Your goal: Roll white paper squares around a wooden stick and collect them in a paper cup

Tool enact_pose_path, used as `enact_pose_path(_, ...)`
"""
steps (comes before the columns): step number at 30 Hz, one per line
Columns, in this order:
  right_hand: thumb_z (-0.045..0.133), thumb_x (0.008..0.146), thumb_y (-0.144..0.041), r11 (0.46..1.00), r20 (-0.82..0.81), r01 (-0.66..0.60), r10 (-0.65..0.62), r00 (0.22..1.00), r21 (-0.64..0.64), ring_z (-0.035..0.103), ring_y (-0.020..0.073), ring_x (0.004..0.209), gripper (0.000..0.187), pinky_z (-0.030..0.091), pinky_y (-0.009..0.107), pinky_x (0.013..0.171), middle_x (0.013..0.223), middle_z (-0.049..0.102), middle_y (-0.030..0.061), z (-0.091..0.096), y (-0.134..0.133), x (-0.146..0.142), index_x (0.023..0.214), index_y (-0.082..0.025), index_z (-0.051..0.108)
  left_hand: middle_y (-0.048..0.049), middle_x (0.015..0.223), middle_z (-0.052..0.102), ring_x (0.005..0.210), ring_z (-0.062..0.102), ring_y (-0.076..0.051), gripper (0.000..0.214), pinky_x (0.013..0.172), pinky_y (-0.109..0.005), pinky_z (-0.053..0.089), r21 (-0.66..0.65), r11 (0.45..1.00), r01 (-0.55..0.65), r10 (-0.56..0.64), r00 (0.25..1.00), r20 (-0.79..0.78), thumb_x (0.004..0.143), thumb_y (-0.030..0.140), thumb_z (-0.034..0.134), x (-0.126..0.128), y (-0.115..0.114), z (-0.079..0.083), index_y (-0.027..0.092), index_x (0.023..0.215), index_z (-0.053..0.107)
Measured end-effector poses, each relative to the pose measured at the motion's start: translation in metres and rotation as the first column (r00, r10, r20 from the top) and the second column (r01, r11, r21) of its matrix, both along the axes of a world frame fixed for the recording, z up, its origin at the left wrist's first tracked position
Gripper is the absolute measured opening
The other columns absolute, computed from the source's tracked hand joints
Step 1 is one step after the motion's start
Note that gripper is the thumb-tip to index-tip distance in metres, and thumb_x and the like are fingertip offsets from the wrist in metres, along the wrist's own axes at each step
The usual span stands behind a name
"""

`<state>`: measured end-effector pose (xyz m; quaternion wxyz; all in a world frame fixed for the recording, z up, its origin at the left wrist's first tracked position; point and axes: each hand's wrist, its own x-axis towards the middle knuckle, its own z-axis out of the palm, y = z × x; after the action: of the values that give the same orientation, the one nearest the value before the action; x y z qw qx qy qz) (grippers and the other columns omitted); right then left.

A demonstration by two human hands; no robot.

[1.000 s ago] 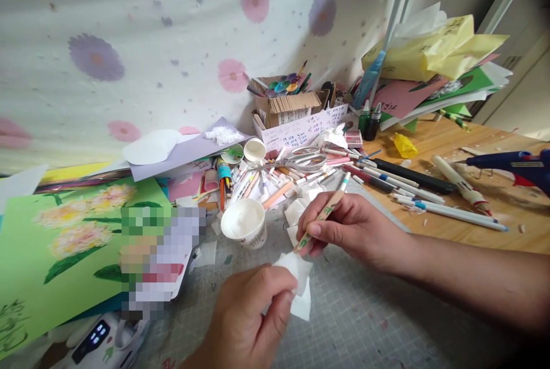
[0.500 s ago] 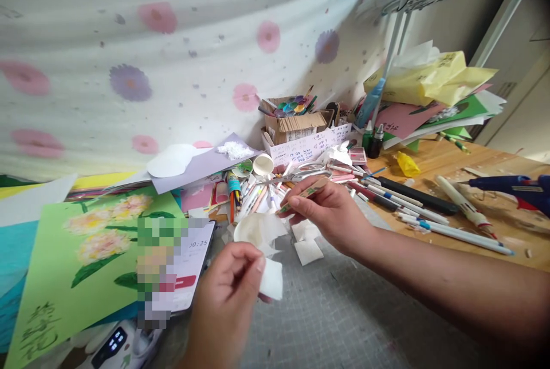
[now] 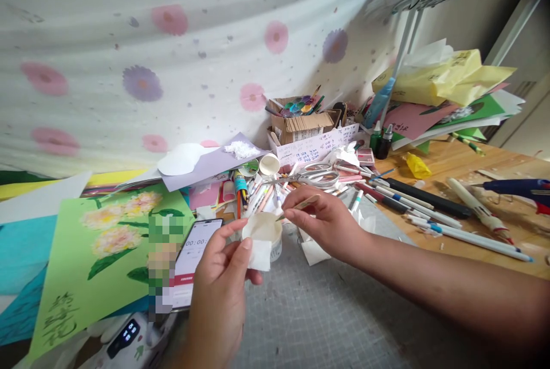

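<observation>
My left hand (image 3: 227, 266) pinches a small white square of thin tissue-like paper (image 3: 260, 256) between thumb and fingers. Just behind it stands a round white tub (image 3: 275, 247), its rim partly hidden by my left fingers and the square. My right hand (image 3: 322, 220) has its fingers closed on a flat wooden stick (image 3: 307, 202), whose lower end reaches the tub's right rim. Whether the tip touches anything inside cannot be made out. More white paper squares (image 3: 315, 254) lie on the grey cutting mat (image 3: 309, 317) below my right hand.
Scissors (image 3: 318, 176) lie among many pens behind the tub. A phone (image 3: 197, 254) and a green flower picture (image 3: 107, 243) are at left. Markers (image 3: 472, 240) and a blue glue gun (image 3: 515, 187) occupy the right side. A cardboard box (image 3: 301, 126) stands at the back.
My right hand has lowered, bringing the stick to the tub's rim. The translucent sheet seen over the tub is no longer there. My left hand with the paper square has moved slightly up and left.
</observation>
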<state>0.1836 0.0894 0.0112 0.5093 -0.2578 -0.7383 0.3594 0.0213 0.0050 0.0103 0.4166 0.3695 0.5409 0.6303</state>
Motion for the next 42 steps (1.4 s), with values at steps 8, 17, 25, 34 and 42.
enact_pose_path(8, 0.059, 0.090, -0.018, 0.943, -0.025, -0.292, 0.292, 0.956, -0.160, 0.065, 0.0178, 0.081, 0.005, 0.053, 0.031, 0.072, 0.083, 0.067, 0.0072, 0.009, -0.051, 0.055, 0.088, -0.016, 0.063, 0.0019, 0.064, 0.066, 0.049, 0.058, -0.012, 0.006, 0.051, -0.025, 0.046, -0.113, 0.946, 0.304, -0.302, 0.953, 0.032, 0.080, 0.025, 0.063, 0.021, -0.020, -0.011, 0.020, 0.077, 0.066)
enact_pose_path(17, 0.061, 0.090, -0.017, 0.937, -0.020, -0.294, 0.295, 0.955, -0.188, 0.068, 0.0188, 0.086, 0.003, 0.055, 0.033, 0.075, 0.091, 0.070, 0.0070, 0.004, -0.057, 0.076, 0.092, -0.019, 0.061, -0.0004, 0.066, 0.072, 0.058, 0.068, -0.016, 0.011, 0.059, -0.026, 0.049, -0.231, 0.842, 0.487, -0.443, 0.870, 0.216, 0.069, 0.017, 0.070, 0.026, -0.022, -0.008, 0.018, 0.080, 0.072)
enact_pose_path(25, 0.059, 0.090, -0.015, 0.903, -0.017, -0.353, 0.360, 0.933, -0.245, 0.068, 0.0193, 0.082, 0.002, 0.055, 0.033, 0.071, 0.088, 0.069, 0.0101, 0.002, -0.055, 0.069, 0.088, -0.014, 0.059, 0.0011, 0.065, 0.072, 0.058, 0.067, -0.013, 0.011, 0.058, -0.022, 0.049, -0.203, 0.814, 0.545, -0.494, 0.832, 0.253, 0.070, 0.025, 0.078, 0.023, -0.022, -0.014, 0.019, 0.077, 0.072)
enact_pose_path(34, 0.060, 0.089, -0.015, 0.898, -0.004, -0.376, 0.386, 0.923, -0.227, 0.069, 0.0208, 0.082, 0.004, 0.055, 0.033, 0.070, 0.087, 0.070, 0.0127, 0.002, -0.057, 0.067, 0.089, -0.011, 0.059, 0.0023, 0.069, 0.071, 0.058, 0.067, -0.011, 0.017, 0.058, -0.021, 0.051, -0.164, 0.820, 0.548, -0.491, 0.821, 0.293, 0.066, 0.022, 0.082, 0.023, -0.020, -0.017, 0.019, 0.080, 0.073)
enact_pose_path(42, 0.060, 0.089, -0.014, 0.899, 0.013, -0.381, 0.393, 0.920, -0.216, 0.070, 0.0218, 0.082, 0.005, 0.055, 0.034, 0.070, 0.087, 0.070, 0.0147, 0.002, -0.058, 0.065, 0.088, -0.010, 0.059, 0.0024, 0.069, 0.071, 0.058, 0.066, -0.011, 0.015, 0.058, -0.020, 0.050, -0.163, 0.825, 0.542, -0.482, 0.824, 0.298, 0.069, 0.020, 0.080, 0.023, -0.023, -0.016, 0.019, 0.081, 0.072)
